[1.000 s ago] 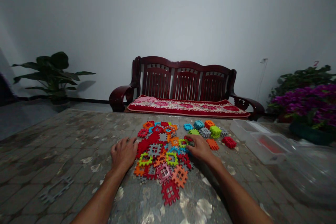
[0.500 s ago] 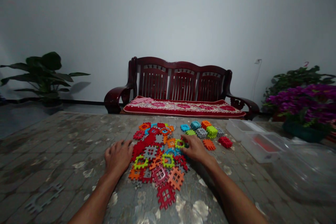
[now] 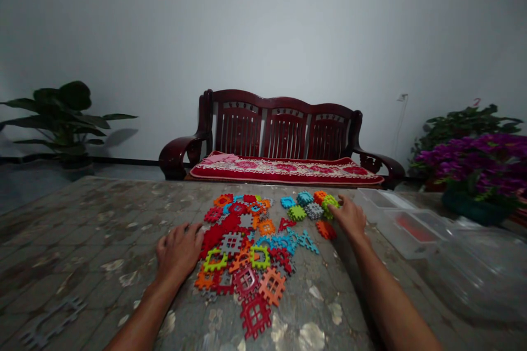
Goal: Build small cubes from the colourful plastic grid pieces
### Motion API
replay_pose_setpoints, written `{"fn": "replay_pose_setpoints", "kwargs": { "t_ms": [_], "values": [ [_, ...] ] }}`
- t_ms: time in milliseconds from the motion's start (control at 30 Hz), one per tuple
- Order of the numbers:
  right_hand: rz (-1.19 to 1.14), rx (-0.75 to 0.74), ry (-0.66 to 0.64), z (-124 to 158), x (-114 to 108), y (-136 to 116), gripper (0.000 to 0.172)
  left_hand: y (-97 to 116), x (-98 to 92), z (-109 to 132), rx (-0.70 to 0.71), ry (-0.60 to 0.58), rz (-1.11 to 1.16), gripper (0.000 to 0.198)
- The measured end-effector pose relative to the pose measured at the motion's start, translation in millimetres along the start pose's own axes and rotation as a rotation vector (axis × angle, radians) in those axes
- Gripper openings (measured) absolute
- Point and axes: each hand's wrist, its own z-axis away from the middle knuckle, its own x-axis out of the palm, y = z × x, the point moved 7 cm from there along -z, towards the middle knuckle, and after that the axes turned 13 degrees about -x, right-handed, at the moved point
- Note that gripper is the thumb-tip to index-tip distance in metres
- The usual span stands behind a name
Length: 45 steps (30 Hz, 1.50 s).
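A pile of flat notched plastic pieces in red, orange, grey, blue and yellow-green lies mid-table, with a red window piece (image 3: 256,315) at its near end. My left hand (image 3: 180,249) rests at the pile's left edge, fingers apart, holding nothing. To the right, my right hand (image 3: 349,215) has its fingertips on a yellow-green stack (image 3: 329,205), thumb and fingers closed at its side. Beside that stack are a grey stack (image 3: 314,210), a green stack (image 3: 297,213), a blue stack (image 3: 305,198) and an orange piece (image 3: 326,230).
Clear plastic boxes (image 3: 415,230) and a transparent lid or tub (image 3: 481,269) stand at the right. A grey frame piece (image 3: 53,322) lies at the near left. Purple flowers (image 3: 481,164) are at the far right, and a wooden bench (image 3: 284,126) is behind the table.
My right hand has moved right, from a yellow-green piece at the main pile to the yellow-green stack. Blue and red pieces at the pile's right side now show. My left hand stays beside the pile.
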Motion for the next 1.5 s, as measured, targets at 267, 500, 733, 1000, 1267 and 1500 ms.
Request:
{"fn": "replay_pose_setpoints", "kwargs": {
  "t_ms": [267, 500, 733, 1000, 1267, 1500],
  "values": [
    [0.089, -0.009, -0.028, -3.9, 0.8, 3.7, 0.063, -0.2, -0.5, 0.4, -0.007, -0.019, 0.004, 0.049],
    [0.075, -0.040, -0.021, -0.2, -6.0, -0.2, 0.061, -1.0, 0.3, 0.4, -0.007, 0.002, 0.002, 0.048],
    [-0.146, -0.200, 0.055, 19.1, 7.4, -24.6, 0.040, 0.9, -1.1, 1.9, -0.005, -0.029, -0.017, 0.049],
    [-0.536, -0.549, -0.259, 71.6, 42.8, -118.1, 0.026, 3.9, -9.8, 6.0, -0.021, -0.039, -0.011, 0.048],
    [-0.161, -0.639, -0.372, 75.4, 49.3, -182.7, 0.034, 3.2, -8.6, 5.0, -0.023, -0.026, 0.006, 0.049],
    [-0.025, -0.631, -0.527, 59.7, 61.3, -198.3, 0.028, 2.0, -6.0, 5.5, -0.018, -0.023, 0.022, 0.048]
  ]
}}
